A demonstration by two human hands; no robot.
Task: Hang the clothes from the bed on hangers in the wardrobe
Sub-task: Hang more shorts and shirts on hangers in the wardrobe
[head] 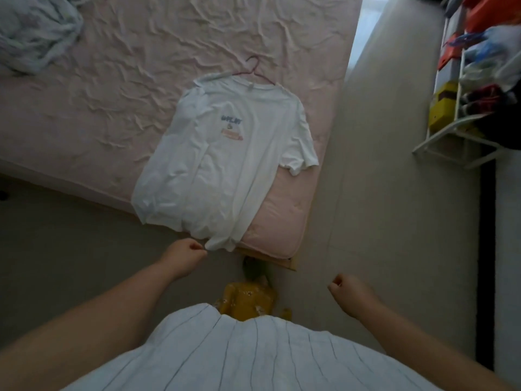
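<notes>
A: Where the white T-shirt drapes over the bed's corner, is a hand on it?

B: The left hand is curled into a fist right at the shirt's lower hem. Its fingertips meet the cloth's bottom edge, but I cannot tell whether they actually pinch the fabric or just sit against it.

A: And the right hand?

B: Clenched too, holding nothing. It hangs over the floor, well apart from the shirt, out to the right of the bed's corner.

A: How does the shirt lie?

B: Flat on the pink sheet, front up, with a small printed picture on the chest. It stretches away from the left hand, collar at the far end. The hem spills past the mattress edge just above that hand.

A: Is there a hanger?

B: Yes, a pink hanger is inside the collar, its hook poking out beyond the neck, on the side farthest from both hands.

A: Anything else on the bed?

B: A crumpled pale blue cloth far up and left of the left hand.

A: And near the right hand?

B: Farther right and beyond it, a white rack crowded with coloured things. Between the two hands, down on the floor, lies something yellow.
</notes>
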